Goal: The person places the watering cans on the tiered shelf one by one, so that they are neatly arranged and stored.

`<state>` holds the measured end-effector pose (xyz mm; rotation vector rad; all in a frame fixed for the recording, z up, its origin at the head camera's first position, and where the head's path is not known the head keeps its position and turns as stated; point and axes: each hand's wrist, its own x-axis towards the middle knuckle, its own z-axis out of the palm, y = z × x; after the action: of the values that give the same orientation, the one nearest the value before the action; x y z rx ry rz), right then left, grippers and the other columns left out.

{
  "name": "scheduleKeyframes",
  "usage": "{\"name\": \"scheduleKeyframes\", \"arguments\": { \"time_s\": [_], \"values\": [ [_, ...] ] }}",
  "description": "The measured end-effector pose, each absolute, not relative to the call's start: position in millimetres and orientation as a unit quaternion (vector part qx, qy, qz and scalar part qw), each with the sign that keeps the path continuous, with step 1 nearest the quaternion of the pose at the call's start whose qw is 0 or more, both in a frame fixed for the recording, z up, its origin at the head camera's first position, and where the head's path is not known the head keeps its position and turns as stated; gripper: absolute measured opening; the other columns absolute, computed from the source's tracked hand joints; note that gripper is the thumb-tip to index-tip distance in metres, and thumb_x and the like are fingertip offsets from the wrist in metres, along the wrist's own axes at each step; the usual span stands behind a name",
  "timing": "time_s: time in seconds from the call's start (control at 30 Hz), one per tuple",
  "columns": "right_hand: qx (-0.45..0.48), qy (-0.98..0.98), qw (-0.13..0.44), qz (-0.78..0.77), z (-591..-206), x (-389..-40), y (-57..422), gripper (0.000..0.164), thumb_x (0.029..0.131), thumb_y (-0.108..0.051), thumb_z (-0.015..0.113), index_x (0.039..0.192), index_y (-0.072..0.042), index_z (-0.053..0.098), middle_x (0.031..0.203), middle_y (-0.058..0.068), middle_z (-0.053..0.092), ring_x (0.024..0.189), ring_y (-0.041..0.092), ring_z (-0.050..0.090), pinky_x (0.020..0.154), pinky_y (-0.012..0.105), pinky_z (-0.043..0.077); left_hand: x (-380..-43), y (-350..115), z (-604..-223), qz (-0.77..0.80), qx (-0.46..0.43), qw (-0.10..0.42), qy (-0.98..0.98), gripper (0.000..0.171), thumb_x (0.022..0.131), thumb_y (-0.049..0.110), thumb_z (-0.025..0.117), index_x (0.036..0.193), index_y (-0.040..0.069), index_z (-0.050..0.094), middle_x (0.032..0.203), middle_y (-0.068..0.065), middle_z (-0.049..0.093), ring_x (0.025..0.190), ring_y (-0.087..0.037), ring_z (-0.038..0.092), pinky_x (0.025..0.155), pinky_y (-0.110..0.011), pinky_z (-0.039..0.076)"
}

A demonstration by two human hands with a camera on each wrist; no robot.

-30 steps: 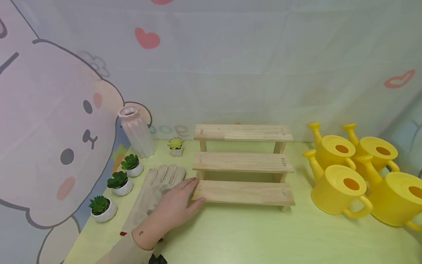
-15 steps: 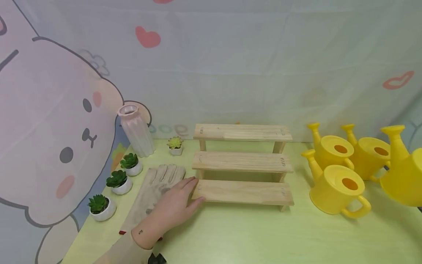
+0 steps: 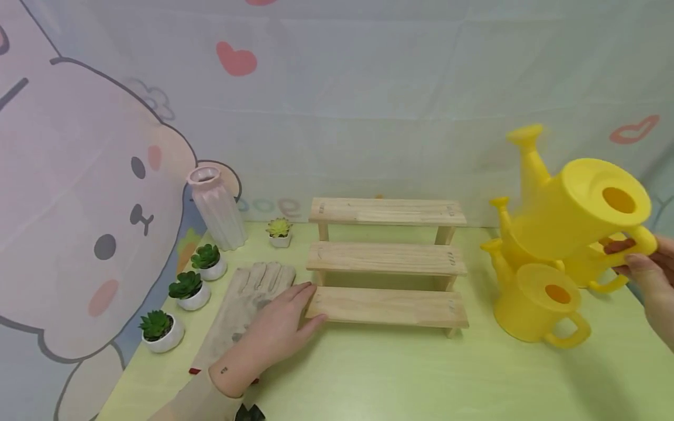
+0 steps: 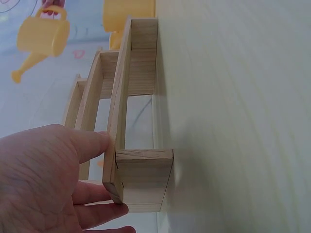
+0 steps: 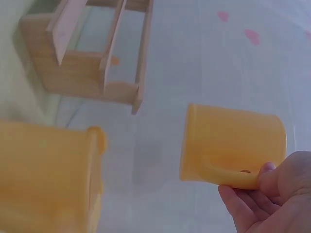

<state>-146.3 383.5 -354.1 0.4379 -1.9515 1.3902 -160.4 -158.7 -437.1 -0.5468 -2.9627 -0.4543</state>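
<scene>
My right hand [image 3: 653, 278] grips the handle of a yellow watering can [image 3: 605, 204], held up in the air with its spout pointing up and back. The right wrist view shows thumb and fingers pinching the handle of that watering can [image 5: 233, 143]. At the left end of the three-step wooden shelf [image 3: 389, 307], my left hand [image 3: 274, 330] holds the lowest board. In the left wrist view, the thumb lies on one side of the board [image 4: 116, 121] and the fingertips are at its end corner.
More yellow watering cans [image 3: 537, 301] stand right of the shelf, partly hidden by the lifted one. On the left are fabric gloves [image 3: 226, 321], several potted succulents [image 3: 192, 292] and a ribbed pink vase [image 3: 218, 210]. A printed cloth [image 3: 389, 117] hangs behind the table.
The front-right watering can has been lifted off the table and carried up and left over the rear cans. My right hand has come into the head view. The left hand stays put.
</scene>
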Motion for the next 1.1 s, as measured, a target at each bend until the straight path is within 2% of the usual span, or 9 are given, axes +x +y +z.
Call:
{"name": "scheduleKeyframes", "arguments": {
  "time_s": [0.07,0.2,0.33,0.43,0.6,0.67,0.83,0.97,1.1],
  "values": [
    [0.122,-0.804,0.358,0.46,-328,-136,339,0.028,0.101,0.009,0.05,0.121,0.001,0.068,0.106,-0.024,0.07,0.097,-0.01,0.068,0.085,0.002,0.051,-160,-160,-436,-0.148,-0.181,0.048,-0.971,0.074,0.098,0.058,0.059,0.151,0.007,0.05,0.153,-0.014,0.053,0.141,-0.032,0.053,0.114,-0.05,0.048],
    [0.069,-0.837,0.325,0.435,-309,-143,296,0.025,0.099,-0.002,0.062,0.122,0.002,0.071,0.1,-0.03,0.07,0.085,-0.015,0.068,0.078,0.002,0.053,-159,-159,-436,-0.149,-0.183,0.049,-0.971,0.074,0.099,0.057,0.059,0.151,0.006,0.05,0.153,-0.015,0.053,0.141,-0.033,0.053,0.115,-0.05,0.048],
    [0.054,-0.857,0.297,0.418,-301,-159,264,0.027,0.097,-0.013,0.07,0.123,-0.007,0.074,0.096,-0.035,0.069,0.083,-0.018,0.067,0.076,0.001,0.052,-159,-159,-436,-0.153,-0.183,0.05,-0.97,0.073,0.099,0.057,0.059,0.15,0.006,0.05,0.153,-0.014,0.054,0.141,-0.032,0.053,0.114,-0.05,0.048],
    [0.071,-0.862,0.269,0.424,-297,-174,242,0.029,0.098,-0.019,0.069,0.126,-0.012,0.073,0.097,-0.028,0.072,0.085,-0.017,0.068,0.074,0.003,0.054,-159,-159,-437,-0.154,-0.184,0.051,-0.969,0.073,0.099,0.057,0.059,0.15,0.006,0.05,0.153,-0.014,0.054,0.141,-0.032,0.053,0.114,-0.05,0.049],
    [0.107,-0.866,0.215,0.439,-293,-199,205,0.033,0.1,-0.023,0.066,0.13,-0.01,0.07,0.109,0.003,0.079,0.085,-0.013,0.069,0.074,0.009,0.057,-160,-159,-438,-0.152,-0.183,0.052,-0.97,0.074,0.099,0.057,0.059,0.151,0.006,0.05,0.153,-0.014,0.053,0.141,-0.032,0.053,0.114,-0.05,0.048],
    [0.115,-0.87,0.185,0.443,-292,-207,190,0.034,0.101,-0.024,0.065,0.131,-0.009,0.069,0.112,0.011,0.078,0.09,-0.004,0.073,0.076,0.01,0.058,-161,-160,-438,-0.153,-0.183,0.052,-0.97,0.073,0.098,0.057,0.06,0.151,0.006,0.05,0.153,-0.014,0.054,0.141,-0.032,0.053,0.114,-0.05,0.048],
    [0.123,-0.878,0.136,0.441,-295,-225,159,0.036,0.1,-0.027,0.067,0.13,-0.009,0.069,0.114,0.01,0.078,0.103,0.022,0.076,0.079,0.017,0.061,-160,-160,-436,-0.157,-0.181,0.053,-0.969,0.073,0.098,0.057,0.06,0.15,0.007,0.05,0.153,-0.014,0.054,0.14,-0.032,0.054,0.113,-0.05,0.049],
    [0.118,-0.883,0.116,0.44,-296,-238,140,0.036,0.1,-0.028,0.067,0.131,-0.011,0.069,0.116,0.008,0.077,0.108,0.024,0.075,0.084,0.029,0.064,-160,-160,-436,-0.154,-0.179,0.053,-0.97,0.072,0.098,0.057,0.06,0.15,0.007,0.051,0.153,-0.013,0.054,0.14,-0.031,0.054,0.113,-0.05,0.049],
    [0.104,-0.886,0.105,0.439,-295,-246,126,0.037,0.1,-0.029,0.067,0.133,-0.013,0.069,0.118,0.006,0.077,0.107,0.022,0.074,0.087,0.036,0.064,-160,-160,-436,-0.153,-0.182,0.053,-0.97,0.072,0.098,0.057,0.06,0.15,0.007,0.051,0.152,-0.012,0.055,0.14,-0.03,0.054,0.113,-0.049,0.049]
  ]
}}
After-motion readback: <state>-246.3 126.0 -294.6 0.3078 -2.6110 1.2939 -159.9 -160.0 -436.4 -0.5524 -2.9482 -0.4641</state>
